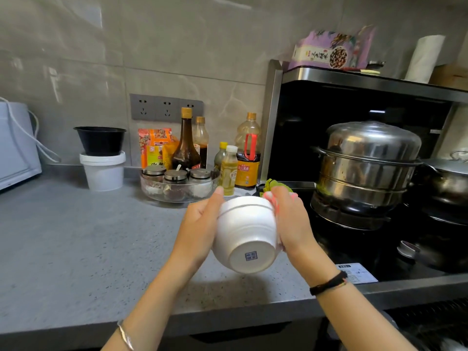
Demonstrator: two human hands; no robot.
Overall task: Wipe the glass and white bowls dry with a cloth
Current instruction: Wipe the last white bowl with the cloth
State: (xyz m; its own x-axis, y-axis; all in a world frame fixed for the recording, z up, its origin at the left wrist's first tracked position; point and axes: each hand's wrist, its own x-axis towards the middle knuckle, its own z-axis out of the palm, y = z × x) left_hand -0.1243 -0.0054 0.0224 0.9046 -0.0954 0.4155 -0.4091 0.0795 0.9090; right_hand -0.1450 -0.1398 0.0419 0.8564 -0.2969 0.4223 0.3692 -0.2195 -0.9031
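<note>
A white bowl (247, 231) is held in the air above the grey counter, tipped so its base with a blue mark faces me. My left hand (196, 229) grips its left side, thumb near the rim. My right hand (291, 219) presses against the bowl's right side with a cloth (274, 184); only a green and pink bit of the cloth shows past my fingers at the rim. A glass bowl (152, 192) stands on the counter behind, holding three lidded spice jars.
Sauce and oil bottles (186, 145) and snack packets line the wall. A white tub (103, 171) with a black bowl on it stands left. A steel steamer pot (367, 163) sits on the black stove to the right. The counter edge (228, 317) runs near me.
</note>
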